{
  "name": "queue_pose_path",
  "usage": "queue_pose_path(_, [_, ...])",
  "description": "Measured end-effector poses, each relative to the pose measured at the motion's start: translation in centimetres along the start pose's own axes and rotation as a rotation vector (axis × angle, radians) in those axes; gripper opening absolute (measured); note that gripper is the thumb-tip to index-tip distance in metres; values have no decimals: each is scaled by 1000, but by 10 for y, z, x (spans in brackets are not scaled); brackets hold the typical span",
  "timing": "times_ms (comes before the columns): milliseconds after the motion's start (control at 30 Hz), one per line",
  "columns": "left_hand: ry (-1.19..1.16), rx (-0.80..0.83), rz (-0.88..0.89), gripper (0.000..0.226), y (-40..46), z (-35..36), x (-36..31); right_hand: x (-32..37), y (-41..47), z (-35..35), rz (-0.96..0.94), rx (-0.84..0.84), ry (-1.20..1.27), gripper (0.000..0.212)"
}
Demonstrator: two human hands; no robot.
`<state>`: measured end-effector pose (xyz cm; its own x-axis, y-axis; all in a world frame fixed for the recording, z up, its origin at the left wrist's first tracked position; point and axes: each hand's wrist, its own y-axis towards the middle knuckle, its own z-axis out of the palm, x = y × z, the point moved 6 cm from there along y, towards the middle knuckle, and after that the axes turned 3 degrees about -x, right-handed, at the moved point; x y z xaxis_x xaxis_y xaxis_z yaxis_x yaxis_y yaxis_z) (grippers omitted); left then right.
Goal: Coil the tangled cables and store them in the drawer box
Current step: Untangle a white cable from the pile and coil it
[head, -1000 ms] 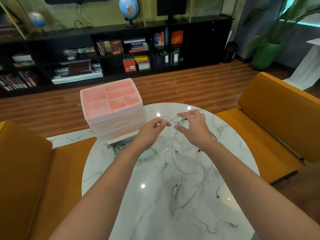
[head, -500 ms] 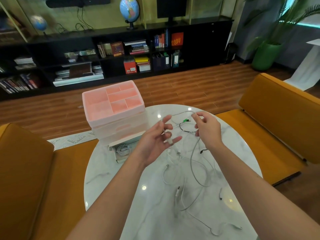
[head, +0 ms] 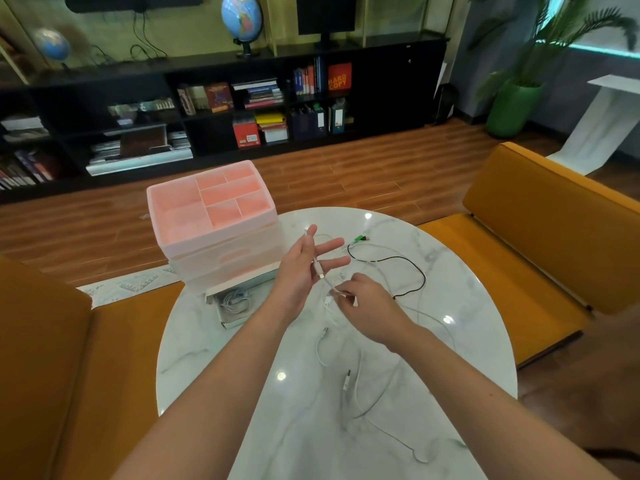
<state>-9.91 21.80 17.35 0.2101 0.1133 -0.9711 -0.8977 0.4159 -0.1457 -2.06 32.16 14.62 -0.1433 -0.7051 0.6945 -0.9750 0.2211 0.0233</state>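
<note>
Glossy round white marble counter (head: 214, 358), thin tangled white cables (head: 349, 379) strewn under both hands.
Left hand (head: 304, 268) lies spread, a white cable plug (head: 317, 266) across its palm; right hand (head: 367, 306) pinches cable.

Right hand (head: 367, 306) lower, nearer left (head: 304, 268)
</note>
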Motion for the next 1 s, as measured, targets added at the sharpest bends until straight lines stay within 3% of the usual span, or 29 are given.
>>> queue_pose_path(67, [119, 20, 17, 49, -1, 0, 3, 1, -1, 1, 7, 55, 6, 22])
queue_pose_path(167, [289, 60, 61, 46, 1, 3, 10, -7, -2, -1, 173, 149, 98, 21])
queue_pose_path(267, [379, 79, 117, 44, 2, 4, 18, -10, -9, 0, 335, 398, 137, 22])
queue_pose_path(367, [471, 86, 146, 44, -1, 5, 19, -18, -18, 1, 360, 587, 1, 22])
queue_pose_path(500, [695, 124, 140, 38, -2, 2, 23, -22, -16, -9, 331, 532, 70, 19])
queue_pose_path(633, [938, 209, 112, 34, -6, -3, 31, -10, 4, -43, 164, 218, -7, 16])
queue_pose_path(733, [783, 234, 39, 37, -8, -3, 33, -2, 14, -62, 107, 79, 102, 8])
queue_pose_path(900, [145, 339, -142, 40, -15, 4, 20, -1, 30, -83, 18, -49, 126, 7])
queue_pose_path(1000, [-114, 346, -214, 38, -22, 10, 12, -8, 32, -86, 45, -159, 132, 16])
